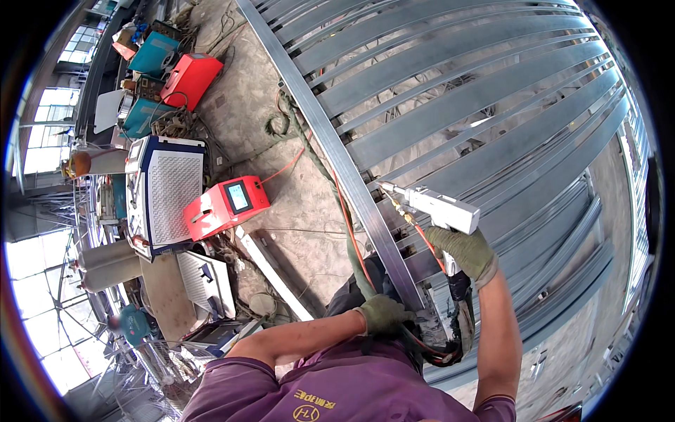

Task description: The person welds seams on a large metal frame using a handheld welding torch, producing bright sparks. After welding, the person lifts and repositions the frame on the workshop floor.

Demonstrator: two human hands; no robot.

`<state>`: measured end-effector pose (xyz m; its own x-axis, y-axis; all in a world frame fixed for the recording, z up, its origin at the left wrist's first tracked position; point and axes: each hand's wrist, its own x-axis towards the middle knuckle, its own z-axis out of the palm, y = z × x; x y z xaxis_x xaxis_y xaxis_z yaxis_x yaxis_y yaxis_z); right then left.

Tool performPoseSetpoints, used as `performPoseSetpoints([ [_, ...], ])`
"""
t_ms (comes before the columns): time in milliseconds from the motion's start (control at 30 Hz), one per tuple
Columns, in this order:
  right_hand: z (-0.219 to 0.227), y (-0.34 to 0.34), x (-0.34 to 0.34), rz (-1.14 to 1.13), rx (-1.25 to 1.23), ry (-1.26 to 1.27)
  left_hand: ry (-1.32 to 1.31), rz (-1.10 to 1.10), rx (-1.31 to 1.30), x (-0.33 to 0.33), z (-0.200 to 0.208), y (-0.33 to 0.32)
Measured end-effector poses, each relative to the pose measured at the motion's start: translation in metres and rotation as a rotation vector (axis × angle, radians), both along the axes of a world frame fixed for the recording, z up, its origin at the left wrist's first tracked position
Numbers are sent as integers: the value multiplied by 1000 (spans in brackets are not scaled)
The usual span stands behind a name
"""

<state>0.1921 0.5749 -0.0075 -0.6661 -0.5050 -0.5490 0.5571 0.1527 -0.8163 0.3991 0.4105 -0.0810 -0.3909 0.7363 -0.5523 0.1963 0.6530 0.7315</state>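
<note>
My right hand, in a green work glove, is wrapped round the grip of a silver handheld welding gun. Its brass-coloured nozzle points left, close to the side rail of a large metal frame with many slats. I cannot tell whether the tip touches the metal. An orange-red tube and a dark cable run from the gun. Lower down, my gloved left hand is closed round the thick green hose near my waist, beside the rail's near end.
A red box with a screen stands left, beside a white-and-blue perforated cabinet. Red and teal machines sit farther back. Hoses lie across the concrete floor. Metal strips are stacked at right. Someone in teal is at far left.
</note>
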Motion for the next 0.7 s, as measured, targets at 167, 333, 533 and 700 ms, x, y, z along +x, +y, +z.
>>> performPoseSetpoints([
  [167, -4, -6, -4, 17, 6, 25, -15, -17, 22, -8, 1, 0],
  [333, -7, -7, -3, 34, 40, 24, -11, -31, 52, -9, -6, -1],
  [533, -14, -9, -3, 80, 73, 20, -12, -25, 32, -6, -9, 2],
  [700, 5, -19, -13, 127, 138, -31, -7, -10, 45, -6, -11, 1],
])
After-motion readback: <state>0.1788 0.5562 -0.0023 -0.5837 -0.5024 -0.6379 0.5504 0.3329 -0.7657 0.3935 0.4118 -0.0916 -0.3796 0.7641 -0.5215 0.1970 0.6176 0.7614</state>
